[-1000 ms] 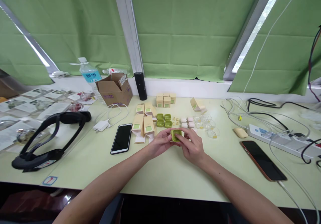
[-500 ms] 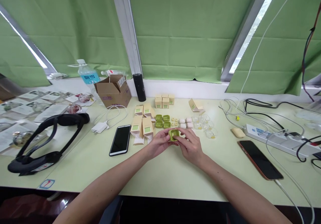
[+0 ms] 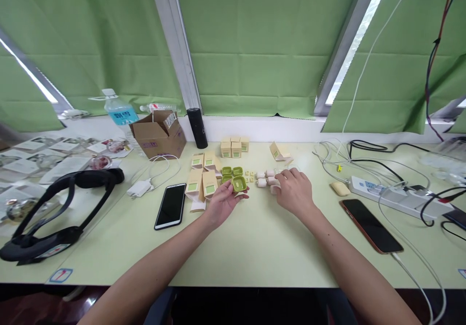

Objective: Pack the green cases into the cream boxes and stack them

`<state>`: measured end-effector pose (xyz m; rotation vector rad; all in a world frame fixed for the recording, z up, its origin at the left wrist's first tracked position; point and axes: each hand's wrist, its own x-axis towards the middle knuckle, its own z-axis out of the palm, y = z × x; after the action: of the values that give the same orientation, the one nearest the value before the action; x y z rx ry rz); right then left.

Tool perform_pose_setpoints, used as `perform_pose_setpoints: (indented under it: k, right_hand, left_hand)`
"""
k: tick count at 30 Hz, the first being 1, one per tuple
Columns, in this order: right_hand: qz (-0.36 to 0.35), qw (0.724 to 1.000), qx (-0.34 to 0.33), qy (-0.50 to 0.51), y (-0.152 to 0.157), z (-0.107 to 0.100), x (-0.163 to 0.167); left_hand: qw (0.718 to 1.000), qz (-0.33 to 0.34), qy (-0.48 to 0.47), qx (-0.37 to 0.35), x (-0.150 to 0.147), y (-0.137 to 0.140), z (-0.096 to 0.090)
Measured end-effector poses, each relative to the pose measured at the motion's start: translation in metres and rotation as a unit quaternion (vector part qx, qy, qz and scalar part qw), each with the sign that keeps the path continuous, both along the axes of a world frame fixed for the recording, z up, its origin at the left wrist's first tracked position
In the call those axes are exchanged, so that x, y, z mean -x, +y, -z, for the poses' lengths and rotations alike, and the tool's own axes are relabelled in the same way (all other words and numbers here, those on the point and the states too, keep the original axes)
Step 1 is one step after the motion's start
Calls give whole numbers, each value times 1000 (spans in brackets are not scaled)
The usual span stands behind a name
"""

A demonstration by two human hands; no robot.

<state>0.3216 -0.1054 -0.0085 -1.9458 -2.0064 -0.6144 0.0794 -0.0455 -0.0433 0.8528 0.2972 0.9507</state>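
My left hand (image 3: 223, 202) holds a small square green dish (image 3: 240, 184) with raised rims, tilted toward me, fingers beneath it. Close behind lie more green dishes (image 3: 237, 170), partly hidden by the held one. My right hand (image 3: 295, 191) is bent with its fingertips pinched together, just right of several white rounded blocks (image 3: 261, 182). A small pale piece (image 3: 274, 189) shows under those fingertips; its exact kind cannot be made out. Between dishes and blocks sit tiny yellow pieces (image 3: 249, 176). The right hand mostly covers some clear plastic pieces.
Small cream cartons (image 3: 210, 181) stand left of the dishes, with more cartons (image 3: 236, 149) behind. A phone (image 3: 170, 206) lies to the left. Another phone (image 3: 371, 225) and a power strip (image 3: 395, 198) with cables are at right. A cardboard box (image 3: 160, 138) stands at the back.
My right hand has left the green dish and moved right, beside the white blocks. My left hand keeps the dish and has shifted slightly left. The view has turned a little.
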Motion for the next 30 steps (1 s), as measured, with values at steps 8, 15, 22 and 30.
perform_pose_setpoints:
  k: [8,15,22,30]
  right_hand:
    - [7,994,95,-54,0,9,13]
    - [4,995,73,-62,4,16,9]
    - [-50,980,-70,181,2,8,10]
    - [-180,761,-82,618,1,27,43]
  left_hand:
    - [1000,0,-2,-3,0,-1,-2]
    - [1000,-2,-1,-5,-3,0,-1]
    - [999,-32,16,-39,-5,-2,-4]
    - [983,-89,104,-125,-7,-6,-1]
